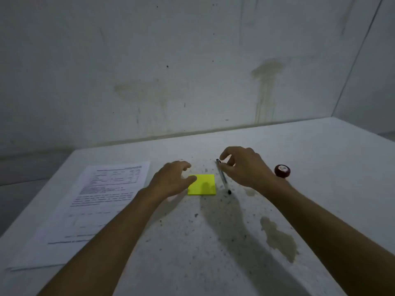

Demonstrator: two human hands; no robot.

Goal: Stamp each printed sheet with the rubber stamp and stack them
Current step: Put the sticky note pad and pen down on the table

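Sitting at a white speckled table (213, 242) set against a stained pale wall (171, 60). Reaching both bare forearms out over the middle of it.

Left hand (173, 180): hovering over or resting on the left edge of a yellow sticky-note pad (204, 184), fingers loosely curled and slightly apart, thumb lying across the pad's left corner; gripping nothing plainly, though contact with the pad cannot be told for certain.

Right hand (243, 165): arching over the far end of a pen (223, 177), fingers bent and closing toward the barrel, index finger and thumb looking pinched at or just beside the pen's top. Actual grip not clearly showing, so cannot tell whether clamping or merely touching. Pen lying on the table just right of the pad, slanting from far-left to near-right, dark tip pointing near.

Rubber stamp (282, 170): standing on the table right of the right wrist, dark red rounded handle up, touched by neither hand.

Printed sheets (102, 199): lying in a loose pile at the left side of the table, text facing up, well left of the pad, the left forearm passing beside the pile's right edge.

Brownish stain (277, 238): spreading on the table near the right forearm.
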